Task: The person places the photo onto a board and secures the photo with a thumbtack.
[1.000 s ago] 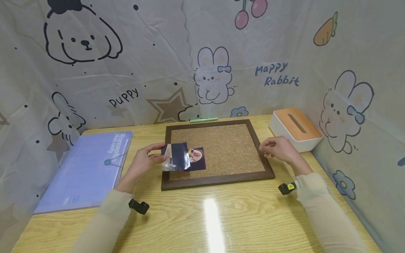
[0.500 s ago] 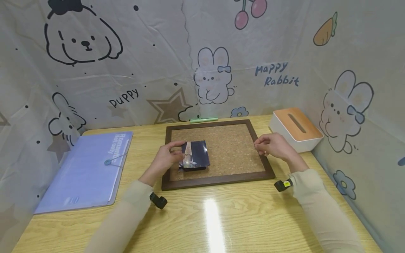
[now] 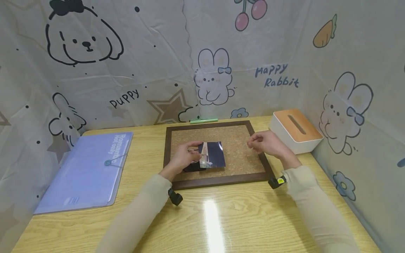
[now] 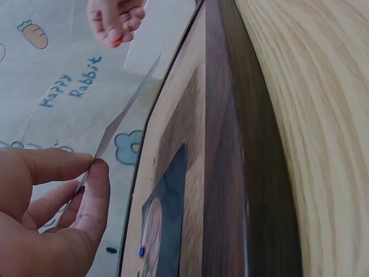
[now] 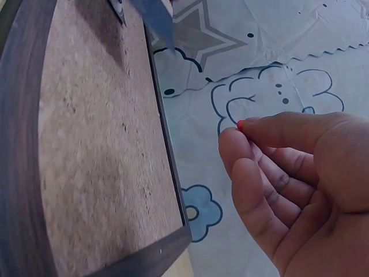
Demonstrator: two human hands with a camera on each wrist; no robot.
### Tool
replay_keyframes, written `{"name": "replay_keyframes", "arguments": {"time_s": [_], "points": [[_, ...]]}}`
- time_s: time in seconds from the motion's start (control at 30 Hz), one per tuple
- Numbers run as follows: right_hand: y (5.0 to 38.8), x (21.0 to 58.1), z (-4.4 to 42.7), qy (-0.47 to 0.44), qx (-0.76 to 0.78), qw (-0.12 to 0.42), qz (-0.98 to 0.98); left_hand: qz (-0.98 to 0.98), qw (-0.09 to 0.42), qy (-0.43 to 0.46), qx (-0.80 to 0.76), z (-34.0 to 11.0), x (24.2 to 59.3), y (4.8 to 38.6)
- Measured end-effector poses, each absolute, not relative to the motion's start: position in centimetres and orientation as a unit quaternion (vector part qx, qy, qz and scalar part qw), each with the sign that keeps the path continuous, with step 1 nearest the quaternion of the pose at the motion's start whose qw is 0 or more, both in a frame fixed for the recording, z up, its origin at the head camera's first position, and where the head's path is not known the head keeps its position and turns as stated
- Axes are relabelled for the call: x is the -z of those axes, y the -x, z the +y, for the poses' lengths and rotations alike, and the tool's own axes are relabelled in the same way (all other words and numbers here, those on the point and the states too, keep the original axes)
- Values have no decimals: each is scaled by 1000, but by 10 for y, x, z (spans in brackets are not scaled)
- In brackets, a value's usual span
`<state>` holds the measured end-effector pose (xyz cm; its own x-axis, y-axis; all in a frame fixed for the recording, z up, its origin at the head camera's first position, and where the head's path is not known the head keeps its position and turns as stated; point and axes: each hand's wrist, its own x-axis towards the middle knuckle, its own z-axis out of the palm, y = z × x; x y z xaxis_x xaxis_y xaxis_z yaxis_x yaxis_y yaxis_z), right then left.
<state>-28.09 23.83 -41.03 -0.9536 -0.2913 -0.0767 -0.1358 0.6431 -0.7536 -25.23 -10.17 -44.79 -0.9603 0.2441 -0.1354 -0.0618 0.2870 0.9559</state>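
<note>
My left hand (image 3: 183, 159) pinches the left edge of a photo (image 3: 216, 154) that shows a pale tower against dark blue. In the left wrist view this photo is held tilted above the cork board (image 3: 237, 135), not touching it. A second photo (image 4: 172, 202), of a round plate of food, lies on the board below, with a blue push pin (image 4: 142, 251) in it. Over the board's right side, my right hand (image 3: 267, 143) pinches a small red push pin (image 5: 240, 124) between thumb and forefinger. Its point is hidden by the fingers.
The board has a dark brown frame (image 3: 218, 181) and lies on the wooden table (image 3: 158, 221). Behind it is a green pen (image 3: 204, 121). A tissue box (image 3: 294, 130) with a wooden lid stands at right, and a lilac document folder (image 3: 85, 172) lies at left.
My left hand has carried the tower photo rightward, across and past the food photo. The right hand has come slightly left, inward over the board, still pinching.
</note>
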Motion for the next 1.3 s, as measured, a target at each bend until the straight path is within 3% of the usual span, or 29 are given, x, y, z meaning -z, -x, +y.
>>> {"name": "replay_keyframes", "arguments": {"time_s": [0.57, 1.3], "points": [[294, 411, 217, 122, 414, 116, 895, 806, 130, -69, -573, -45, 459, 266], [319, 435, 198, 121, 429, 184, 876, 898, 50, -100, -425, -15, 466, 271]]}}
